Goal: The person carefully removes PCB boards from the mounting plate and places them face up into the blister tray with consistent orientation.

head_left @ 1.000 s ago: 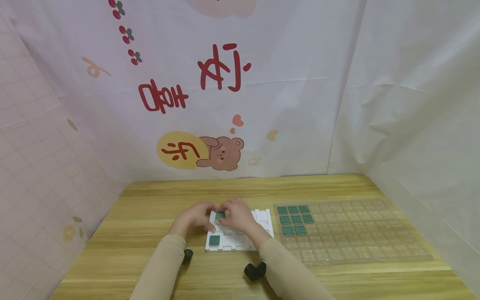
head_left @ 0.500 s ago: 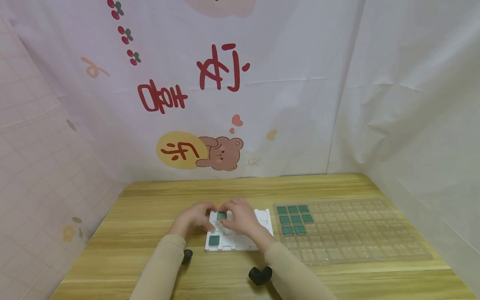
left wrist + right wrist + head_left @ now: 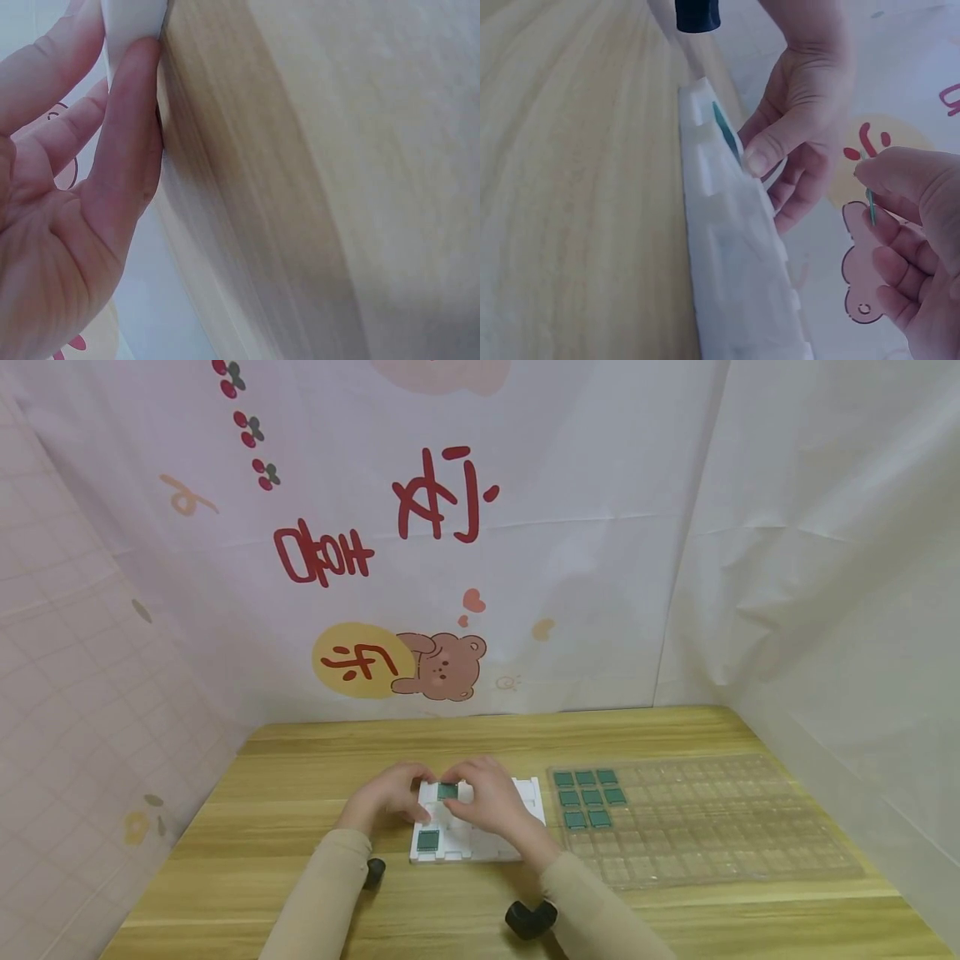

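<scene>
My left hand (image 3: 392, 792) grips the left edge of a white compartment tray (image 3: 480, 847). In the left wrist view, the thumb and fingers of this left hand (image 3: 82, 180) hold the tray's corner (image 3: 135, 19). Between the fingertips of my right hand (image 3: 487, 795) is a small square green chip (image 3: 447, 791). The right wrist view shows this chip (image 3: 871, 201) edge-on, pinched by the right hand (image 3: 922, 217) and apart from the white tray (image 3: 739, 247). Another green chip (image 3: 428, 841) lies in the tray's front left compartment. My right hand hides part of the tray.
To the right lies a clear plastic tray (image 3: 705, 827) with many pockets; several green chips (image 3: 592, 797) sit in its left part. Everything rests on a wooden table (image 3: 277, 827). A printed cloth (image 3: 585, 652) hangs behind, and more cloth borders both sides.
My right hand has shifted slightly to the right with the green chip between its fingertips. The left hand has stayed on the white tray's edge.
</scene>
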`<state>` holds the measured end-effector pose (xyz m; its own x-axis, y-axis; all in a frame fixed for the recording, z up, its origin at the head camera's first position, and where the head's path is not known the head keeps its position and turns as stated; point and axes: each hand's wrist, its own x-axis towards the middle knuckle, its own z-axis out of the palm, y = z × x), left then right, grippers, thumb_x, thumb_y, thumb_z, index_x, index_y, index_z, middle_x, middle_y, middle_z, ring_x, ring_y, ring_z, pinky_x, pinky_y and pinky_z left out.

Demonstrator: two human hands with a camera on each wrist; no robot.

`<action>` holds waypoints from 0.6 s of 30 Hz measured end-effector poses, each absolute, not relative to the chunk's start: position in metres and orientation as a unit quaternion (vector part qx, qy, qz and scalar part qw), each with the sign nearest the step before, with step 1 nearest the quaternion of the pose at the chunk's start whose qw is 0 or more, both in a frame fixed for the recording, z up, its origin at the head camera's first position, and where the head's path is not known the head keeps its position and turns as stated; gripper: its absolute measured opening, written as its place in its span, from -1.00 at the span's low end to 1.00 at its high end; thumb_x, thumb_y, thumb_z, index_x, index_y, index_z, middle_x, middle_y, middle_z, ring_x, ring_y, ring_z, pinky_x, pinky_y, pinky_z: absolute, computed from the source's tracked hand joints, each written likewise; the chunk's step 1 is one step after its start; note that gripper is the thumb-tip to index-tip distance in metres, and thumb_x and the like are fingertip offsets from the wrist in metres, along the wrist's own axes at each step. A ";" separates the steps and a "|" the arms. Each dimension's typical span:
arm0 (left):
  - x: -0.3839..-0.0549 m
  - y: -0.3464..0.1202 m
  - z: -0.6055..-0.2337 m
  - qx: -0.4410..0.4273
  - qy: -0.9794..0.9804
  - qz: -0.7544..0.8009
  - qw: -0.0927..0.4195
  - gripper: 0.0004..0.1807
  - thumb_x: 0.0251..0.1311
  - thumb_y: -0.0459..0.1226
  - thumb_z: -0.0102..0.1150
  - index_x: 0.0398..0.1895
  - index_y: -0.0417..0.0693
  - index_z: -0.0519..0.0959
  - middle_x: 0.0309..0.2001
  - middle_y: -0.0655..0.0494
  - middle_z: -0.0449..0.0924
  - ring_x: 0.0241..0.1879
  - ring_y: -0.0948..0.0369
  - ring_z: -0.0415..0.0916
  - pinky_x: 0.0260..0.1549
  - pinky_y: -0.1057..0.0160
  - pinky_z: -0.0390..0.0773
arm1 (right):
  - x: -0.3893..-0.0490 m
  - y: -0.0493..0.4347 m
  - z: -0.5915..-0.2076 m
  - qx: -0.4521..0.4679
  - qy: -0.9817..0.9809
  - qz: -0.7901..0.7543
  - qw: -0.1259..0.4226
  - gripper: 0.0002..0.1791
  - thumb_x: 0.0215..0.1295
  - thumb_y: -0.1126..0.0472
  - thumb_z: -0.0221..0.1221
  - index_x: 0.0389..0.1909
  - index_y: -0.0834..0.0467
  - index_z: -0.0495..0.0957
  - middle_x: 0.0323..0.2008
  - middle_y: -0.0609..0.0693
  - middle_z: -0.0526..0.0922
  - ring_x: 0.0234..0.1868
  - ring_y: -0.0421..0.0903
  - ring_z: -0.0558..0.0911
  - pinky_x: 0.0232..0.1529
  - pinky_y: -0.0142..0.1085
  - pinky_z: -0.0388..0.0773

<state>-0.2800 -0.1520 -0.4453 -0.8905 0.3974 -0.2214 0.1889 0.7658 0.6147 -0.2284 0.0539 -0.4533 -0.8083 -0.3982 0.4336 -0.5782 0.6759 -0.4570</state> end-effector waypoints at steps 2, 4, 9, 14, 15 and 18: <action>-0.280 -0.152 -0.445 0.157 0.924 0.304 0.173 -0.44 -0.20 -0.39 0.61 -0.03 -0.06 0.60 0.07 0.02 0.52 -0.07 0.09 0.43 -0.05 0.06 0.51 | -0.226 0.056 -0.451 0.271 -0.901 0.302 0.152 -0.73 0.14 0.10 0.42 -0.13 0.01 0.68 -0.15 -0.15 0.65 -0.02 -0.09 0.52 0.05 -0.14 0.44; -0.280 -0.152 -0.445 0.156 0.924 0.304 0.171 -0.43 -0.21 -0.39 0.61 -0.03 -0.07 0.59 0.08 0.01 0.52 -0.06 0.09 0.43 -0.05 0.07 0.50 | -0.225 0.059 -0.448 0.272 -0.901 0.302 0.153 -0.73 0.14 0.10 0.42 -0.13 0.02 0.68 -0.16 -0.14 0.65 -0.02 -0.09 0.52 0.05 -0.14 0.44; -0.279 -0.152 -0.445 0.155 0.926 0.301 0.167 -0.42 -0.22 -0.39 0.61 -0.03 -0.08 0.60 0.09 -0.01 0.50 -0.02 0.07 0.41 0.01 0.03 0.47 | -0.221 0.065 -0.446 0.274 -0.899 0.305 0.152 -0.73 0.14 0.12 0.42 -0.13 0.03 0.67 -0.14 -0.12 0.65 0.00 -0.07 0.52 0.08 -0.12 0.43; -0.279 -0.152 -0.444 0.158 0.927 0.295 0.168 -0.42 -0.21 -0.37 0.61 -0.02 -0.07 0.60 0.09 -0.01 0.51 -0.02 0.06 0.40 0.01 0.03 0.47 | -0.218 0.069 -0.446 0.284 -0.895 0.305 0.159 -0.72 0.12 0.13 0.43 -0.14 0.04 0.67 -0.14 -0.12 0.66 -0.03 -0.09 0.52 0.06 -0.14 0.43; -0.279 -0.152 -0.444 0.160 0.927 0.295 0.168 -0.42 -0.21 -0.38 0.61 -0.02 -0.08 0.60 0.09 -0.02 0.51 -0.02 0.06 0.40 -0.02 0.05 0.49 | -0.217 0.071 -0.446 0.286 -0.893 0.308 0.160 -0.72 0.12 0.14 0.43 -0.14 0.04 0.67 -0.14 -0.12 0.66 -0.04 -0.09 0.52 0.05 -0.13 0.44; -0.279 -0.152 -0.444 0.157 0.923 0.305 0.174 -0.42 -0.22 -0.40 0.61 -0.01 -0.08 0.60 0.08 -0.01 0.51 -0.04 0.07 0.42 -0.13 0.12 0.54 | -0.214 0.074 -0.445 0.290 -0.889 0.314 0.163 -0.72 0.11 0.13 0.44 -0.15 0.02 0.67 -0.15 -0.13 0.65 -0.04 -0.10 0.51 0.03 -0.14 0.45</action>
<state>-0.2793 -0.1521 -0.4444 -0.8906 0.3950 -0.2253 0.1829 0.7648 0.6178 -0.2140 0.0741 -0.4449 -0.7785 -0.4135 0.4722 -0.6184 0.6344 -0.4638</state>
